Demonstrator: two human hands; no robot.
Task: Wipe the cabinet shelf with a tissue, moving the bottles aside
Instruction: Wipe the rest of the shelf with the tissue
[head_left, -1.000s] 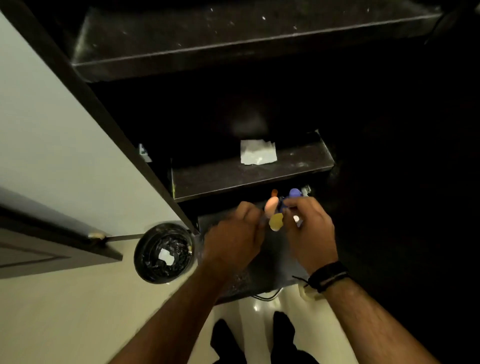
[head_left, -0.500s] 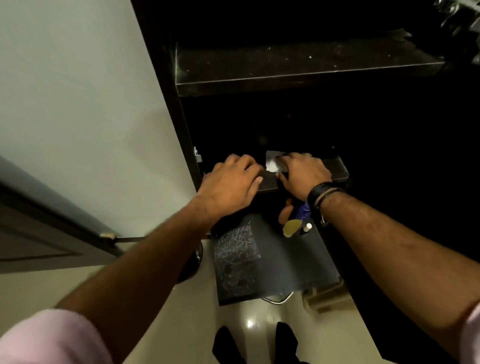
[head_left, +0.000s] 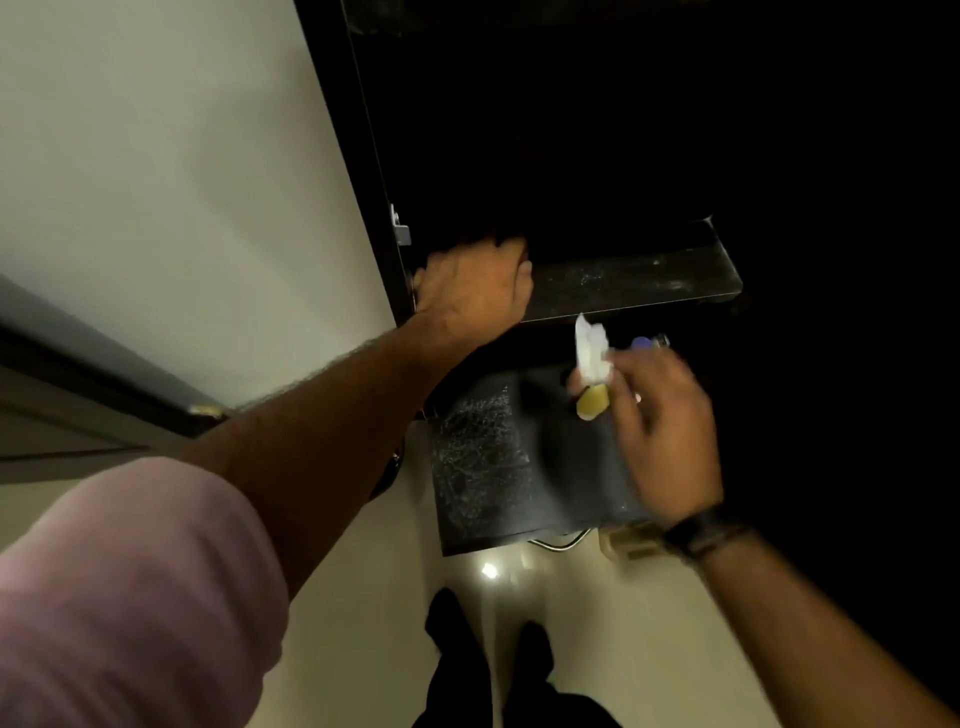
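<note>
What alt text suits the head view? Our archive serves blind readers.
A person's right hand holds a crumpled white tissue just below a dusty dark cabinet shelf, while the left hand rests on the shelf's left end. Small bottles sit below, partly hidden.

Two hands (head_left: 475, 286), one tissue (head_left: 590, 352), two shelves (head_left: 628, 283).

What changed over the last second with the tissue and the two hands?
The right hand took the tissue off the middle shelf and pulled it down in front of the bottles. The left hand rose to that shelf's left end. The bottles stayed put.
</note>
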